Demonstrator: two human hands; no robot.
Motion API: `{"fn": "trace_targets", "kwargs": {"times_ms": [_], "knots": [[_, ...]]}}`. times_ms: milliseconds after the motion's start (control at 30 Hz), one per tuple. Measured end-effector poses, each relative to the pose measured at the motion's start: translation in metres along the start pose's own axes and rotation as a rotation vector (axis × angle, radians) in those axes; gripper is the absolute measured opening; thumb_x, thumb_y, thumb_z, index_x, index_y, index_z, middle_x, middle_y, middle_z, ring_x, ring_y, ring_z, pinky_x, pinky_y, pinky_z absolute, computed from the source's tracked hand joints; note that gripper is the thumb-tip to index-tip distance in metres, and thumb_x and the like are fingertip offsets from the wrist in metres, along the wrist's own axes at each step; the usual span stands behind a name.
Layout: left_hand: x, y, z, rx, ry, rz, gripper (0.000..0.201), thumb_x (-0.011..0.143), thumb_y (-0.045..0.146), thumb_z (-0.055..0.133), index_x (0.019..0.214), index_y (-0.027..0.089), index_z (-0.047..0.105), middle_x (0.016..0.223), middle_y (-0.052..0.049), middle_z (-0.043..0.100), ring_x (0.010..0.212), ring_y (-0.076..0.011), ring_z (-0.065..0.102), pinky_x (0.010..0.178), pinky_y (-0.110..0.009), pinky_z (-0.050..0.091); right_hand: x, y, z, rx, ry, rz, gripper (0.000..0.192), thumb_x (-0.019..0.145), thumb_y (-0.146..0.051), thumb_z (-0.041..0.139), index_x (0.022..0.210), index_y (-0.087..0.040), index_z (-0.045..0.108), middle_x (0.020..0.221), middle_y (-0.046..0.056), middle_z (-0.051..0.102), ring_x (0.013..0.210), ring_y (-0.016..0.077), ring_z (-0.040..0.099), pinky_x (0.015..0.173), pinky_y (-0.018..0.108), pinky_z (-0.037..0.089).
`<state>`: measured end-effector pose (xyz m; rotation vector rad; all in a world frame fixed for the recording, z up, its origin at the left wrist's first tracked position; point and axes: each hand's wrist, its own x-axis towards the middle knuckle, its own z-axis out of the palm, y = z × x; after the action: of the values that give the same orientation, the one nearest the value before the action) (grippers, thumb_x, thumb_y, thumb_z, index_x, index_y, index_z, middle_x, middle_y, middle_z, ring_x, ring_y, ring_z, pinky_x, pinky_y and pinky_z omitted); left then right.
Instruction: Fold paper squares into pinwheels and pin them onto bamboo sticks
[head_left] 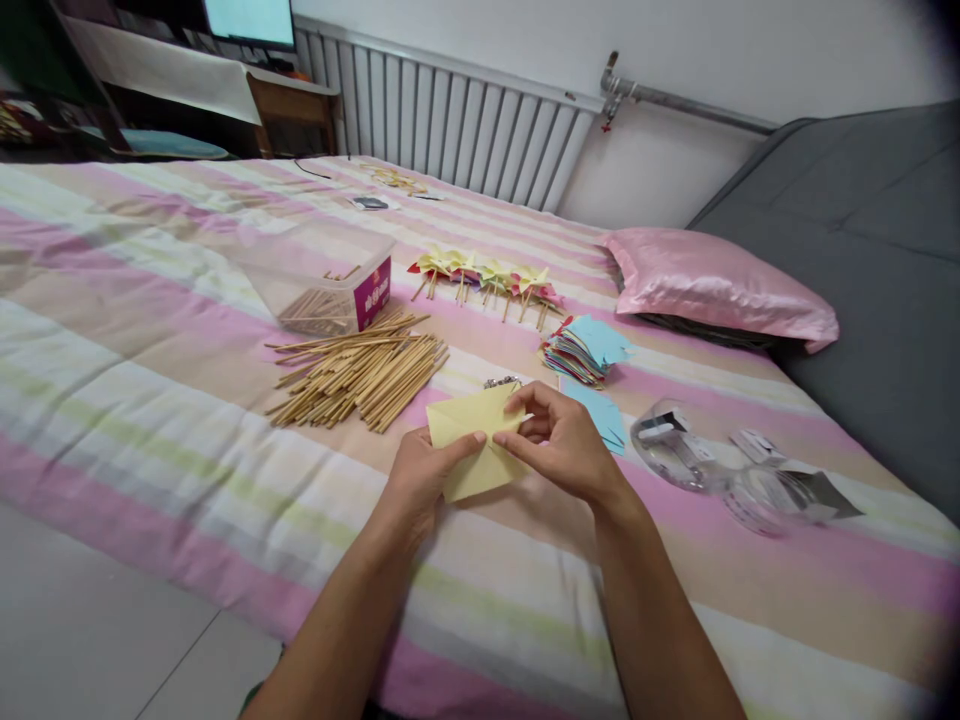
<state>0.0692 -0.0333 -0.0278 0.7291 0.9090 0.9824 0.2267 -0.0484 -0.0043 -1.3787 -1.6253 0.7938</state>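
Your left hand (pixel 420 475) and your right hand (pixel 559 440) meet over the near part of the striped pink, green and beige bed cover (pixel 150 330), and between them you hold a folded sheet of pale yellow paper (pixel 472 440). The left grip is closed on the paper's near left part, thumb lying across its face and the other fingers hidden beneath it. The right grip pinches the sheet's right edge narrowly, thumb and forefinger pressed together on the fold, the remaining fingers curled above. The paper sits directly between both grips, held just above the bed cover, its upper corner pointing away from you. Just beyond your left hand lies a loose heap of thin wooden sticks (pixel 360 370), and behind that a clear plastic tub with a magenta label (pixel 330 285) holding more sticks. Just beside your right hand, partly hidden by it, lies a light blue paper sheet (pixel 604 415), and beyond it a stack of mixed-colour cut paper squares topped with blue (pixel 585 348). Farther back stands a row of small yellow and red paper pinwheels on sticks (pixel 487 275). To your right, well apart from the hands, lies crumpled clear plastic packaging (pixel 720 465), and behind it a shiny pink satin pillow (pixel 712 285).
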Motion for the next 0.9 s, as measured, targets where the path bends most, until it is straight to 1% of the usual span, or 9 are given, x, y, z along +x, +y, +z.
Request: {"fn": "trace_targets", "kwargs": {"times_ms": [100,167,200,333,467,567,700,800,900], "knots": [[-0.001,0.0,0.003,-0.061,0.048,0.045,0.046,0.059,0.024,0.078,0.101,0.009,0.067,0.094,-0.013,0.073,0.071,-0.0189,0.065,0.063,-0.026,0.049,0.001,-0.001,0.008,0.136,0.071,0.024,0.059,0.069,-0.027,0.071,0.121,-0.025,0.042,0.093,0.003,0.063,0.062,0.0113,0.062,0.055,0.022,0.049],[-0.002,0.0,0.005,-0.098,0.056,0.059,0.045,0.06,0.024,0.078,0.101,0.01,0.068,0.098,-0.013,0.072,0.074,-0.0198,0.066,0.066,-0.027,0.05,0.002,-0.001,0.013,0.204,0.091,0.055,0.072,0.07,-0.028,0.071,0.131,-0.027,0.033,0.09,0.002,0.064,0.063,0.0128,0.064,0.057,0.024,0.051],[-0.002,0.0,0.005,-0.112,0.056,0.056,0.045,0.06,0.025,0.078,0.101,0.01,0.068,0.098,-0.013,0.072,0.075,-0.02,0.066,0.067,-0.027,0.05,0.002,-0.001,0.015,0.23,0.103,0.072,0.073,0.071,-0.029,0.071,0.133,-0.026,0.032,0.087,0.002,0.065,0.064,0.0135,0.064,0.058,0.024,0.051],[-0.002,0.0,0.005,-0.13,0.024,0.036,0.044,0.061,0.025,0.078,0.101,0.009,0.068,0.095,-0.013,0.073,0.076,-0.0198,0.066,0.066,-0.026,0.05,0.003,0.0,0.018,0.315,0.14,0.116,0.065,0.07,-0.03,0.071,0.126,-0.022,0.041,0.075,0.0,0.065,0.065,0.0147,0.064,0.06,0.024,0.05],[-0.004,0.0,0.005,-0.109,-0.019,0.026,0.044,0.062,0.024,0.078,0.102,0.009,0.068,0.088,-0.012,0.074,0.075,-0.0196,0.066,0.065,-0.025,0.05,0.002,-0.001,0.015,0.376,0.113,0.147,0.064,0.07,-0.03,0.072,0.125,-0.022,0.042,0.076,0.001,0.067,0.067,0.0163,0.065,0.06,0.026,0.05],[-0.005,0.003,0.004,-0.087,-0.053,-0.004,0.046,0.061,0.025,0.078,0.103,0.01,0.068,0.083,-0.01,0.074,0.069,-0.019,0.065,0.061,-0.025,0.049,0.002,-0.001,0.01,0.417,0.078,0.172,0.066,0.068,-0.03,0.073,0.125,-0.022,0.042,0.076,0.001,0.067,0.068,0.0174,0.065,0.061,0.027,0.05],[-0.006,0.009,-0.001,-0.06,-0.083,-0.053,0.033,0.065,0.033,0.075,0.09,0.011,0.071,0.073,-0.008,0.073,0.058,-0.0165,0.062,0.054,-0.024,0.045,0.002,0.0,0.001,0.432,0.021,0.222,0.067,0.066,-0.028,0.075,0.124,-0.021,0.043,0.074,0.0,0.065,0.068,0.0171,0.064,0.064,0.028,0.05],[-0.005,0.012,-0.005,-0.038,-0.094,-0.061,0.028,0.068,0.04,0.071,0.077,0.013,0.072,0.07,-0.007,0.072,0.057,-0.0166,0.061,0.052,-0.024,0.042,0.001,0.002,-0.005,0.416,-0.069,0.233,0.064,0.068,-0.027,0.073,0.125,-0.021,0.043,0.077,0.0,0.064,0.067,0.0148,0.062,0.063,0.027,0.048],[-0.005,0.013,-0.007,0.053,-0.138,-0.063,0.027,0.067,0.04,0.072,0.068,0.013,0.071,0.066,-0.007,0.07,0.057,-0.0173,0.061,0.052,-0.024,0.041,-0.001,0.003,-0.009,0.343,-0.155,0.197,0.059,0.072,-0.024,0.069,0.125,-0.022,0.044,0.066,-0.006,0.054,0.059,0.0101,0.055,0.057,0.022,0.043]]}}
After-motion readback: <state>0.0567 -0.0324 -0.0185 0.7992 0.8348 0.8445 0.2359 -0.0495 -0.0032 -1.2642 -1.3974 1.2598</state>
